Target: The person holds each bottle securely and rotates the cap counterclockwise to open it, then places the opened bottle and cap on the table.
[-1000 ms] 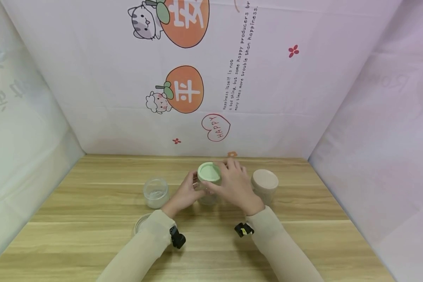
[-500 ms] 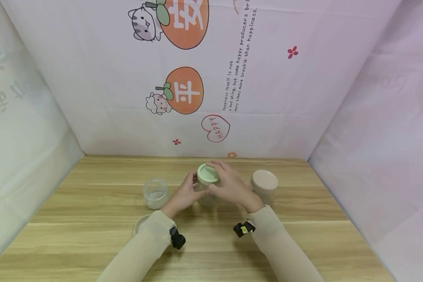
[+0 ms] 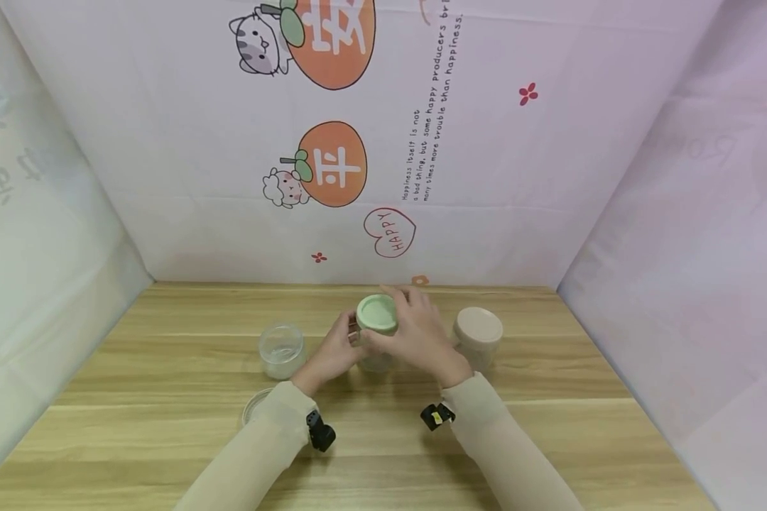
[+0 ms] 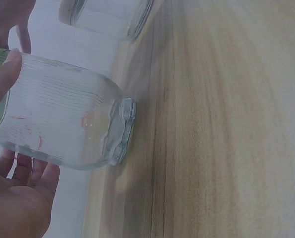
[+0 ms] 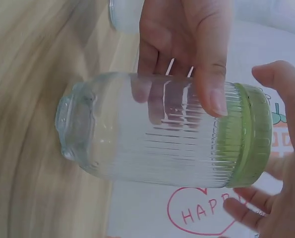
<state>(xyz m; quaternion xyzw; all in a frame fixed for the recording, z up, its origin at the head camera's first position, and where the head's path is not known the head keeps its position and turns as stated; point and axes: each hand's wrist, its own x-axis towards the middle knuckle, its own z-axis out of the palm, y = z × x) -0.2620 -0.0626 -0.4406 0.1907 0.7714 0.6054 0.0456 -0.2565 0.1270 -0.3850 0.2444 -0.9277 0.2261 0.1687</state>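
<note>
A clear ribbed glass jar point(image 5: 152, 153) stands upright on the table with a light green lid point(image 3: 377, 312) on top. My left hand point(image 3: 334, 353) grips the jar's side, its thumb and fingers curled round the glass. Spread around the lid is my right hand point(image 3: 418, 335); in the right wrist view its thumb is slightly apart from the lid's edge, and several fingertips hang off the other side. Whether any right finger touches the lid is hard to tell. In the left wrist view the jar's base point(image 4: 122, 131) meets the wood.
To the right stands a jar with a beige lid point(image 3: 479, 326). An open glass jar point(image 3: 283, 353) is at the left, and a round, clear-looking lid or ring point(image 3: 252, 406) lies partly under the left sleeve. A printed cloth point(image 3: 486, 177) closes off the back of the table point(image 3: 383, 468).
My right hand turned with the green lid, fingers drawn toward me, then loosened and swung back to a wider spread around it. The left hand and jar stayed put.
</note>
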